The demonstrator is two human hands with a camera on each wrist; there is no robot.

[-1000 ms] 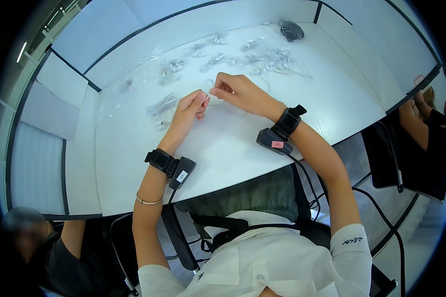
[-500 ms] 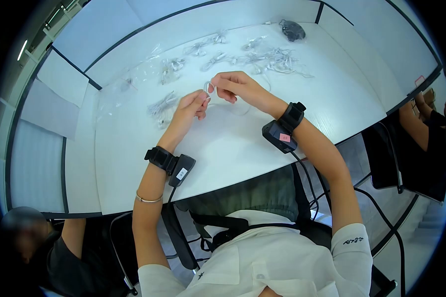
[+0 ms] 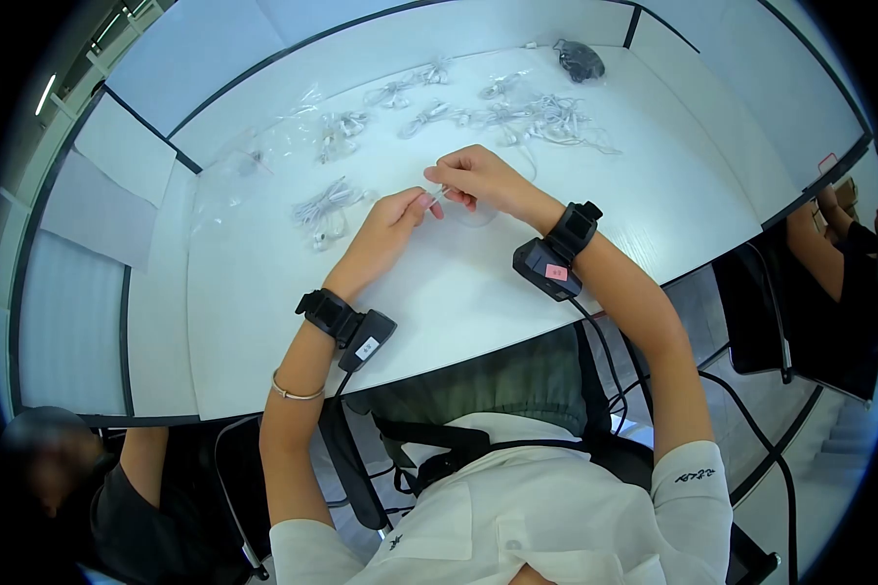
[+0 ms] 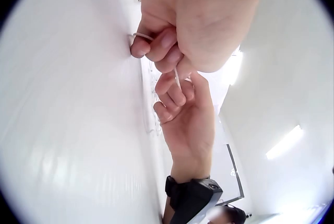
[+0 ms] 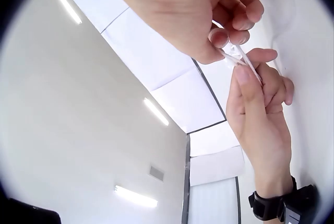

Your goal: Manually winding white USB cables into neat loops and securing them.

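Close together over the white table, both hands hold a thin white cable. My left hand pinches it between thumb and fingers, with short strands running across to the other hand. Fingers curled, my right hand grips the cable's other part just above and to the right. In the left wrist view a bit of the white cable spans the small gap between the hands. A loose length of it curves down near the tabletop below the right hand. Fingers hide most of the held part.
Left of the hands lies a bundled white cable. Farther back are several more bundles, with a larger tangle of white cables at the right. A crumpled black bag sits near the back panel. Clear plastic bags lie at the left.
My left hand has moved right and nearer to the right hand. The cable loop that stood up between the hands is now drawn into short strands between the fingers.
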